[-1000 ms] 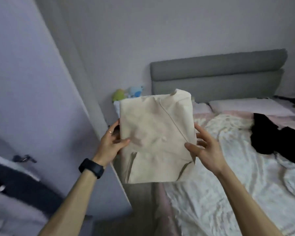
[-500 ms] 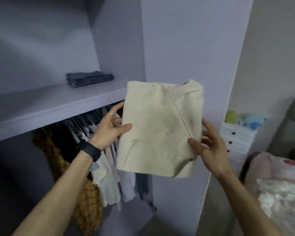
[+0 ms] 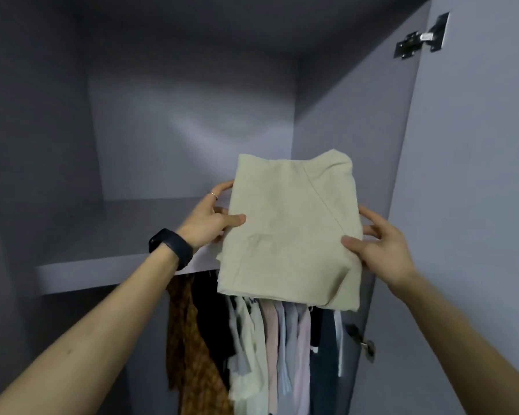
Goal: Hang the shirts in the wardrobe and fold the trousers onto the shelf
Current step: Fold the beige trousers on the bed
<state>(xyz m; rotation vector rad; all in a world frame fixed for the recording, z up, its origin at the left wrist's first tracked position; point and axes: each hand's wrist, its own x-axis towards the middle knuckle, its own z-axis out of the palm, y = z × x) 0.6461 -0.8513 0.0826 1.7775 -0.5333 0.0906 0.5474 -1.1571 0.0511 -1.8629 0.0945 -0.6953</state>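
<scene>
Aloft, trousers (image 3: 288, 235) gripped, left hand (image 3: 206, 224), right hand (image 3: 385, 250)

You've got the folded trousers (image 3: 291, 232) btwn both hands, in front of the shelf (image 3: 102, 235) edge, twd its R end. Left hand (image 3: 210, 220) is on their L side, right hand (image 3: 384, 247) on their R. Hanging clothes (image 3: 252, 339) sit under the shelf, directly below the trousers. Side panel (image 3: 357, 130) is to the R, w/ upper hinge (image 3: 420, 37) top R and lower hinge (image 3: 363, 342) bottom R.
</scene>
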